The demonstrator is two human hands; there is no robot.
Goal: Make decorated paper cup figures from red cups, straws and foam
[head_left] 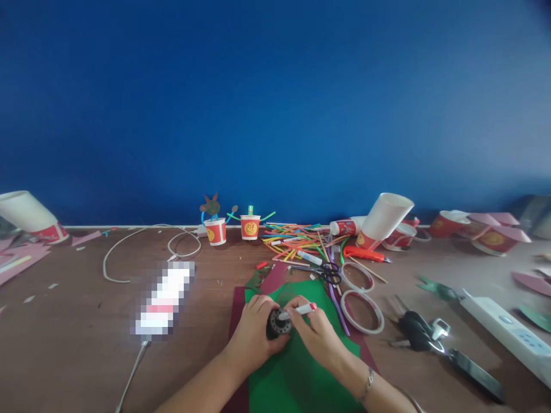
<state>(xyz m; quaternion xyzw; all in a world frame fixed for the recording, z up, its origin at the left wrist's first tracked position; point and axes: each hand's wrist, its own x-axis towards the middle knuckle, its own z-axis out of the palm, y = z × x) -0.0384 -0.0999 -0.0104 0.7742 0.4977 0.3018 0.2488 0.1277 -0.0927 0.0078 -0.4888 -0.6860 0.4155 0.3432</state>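
My left hand [253, 324] is wrapped round a small black round object [280, 327] with a ring of light dots on its top face; its exact kind I cannot make out. My right hand [317, 334] pinches a white marker [303, 310] with a red end. The marker's lower tip meets or hovers just over the top of the black object. Both hands are above a green paper sheet [297, 373], which lies on a dark red sheet [239, 304]. Beyond the hands are green and pink paper scraps [274, 279].
Scissors [330, 272], tape rolls [363, 311], a heap of coloured straws [293, 238] and an orange cutter [365, 253] lie ahead. Keys [415, 331] and a power strip [508, 330] are right. Decorated paper cups [250, 228] stand by the wall. A blurred-out phone [166, 298] lies left.
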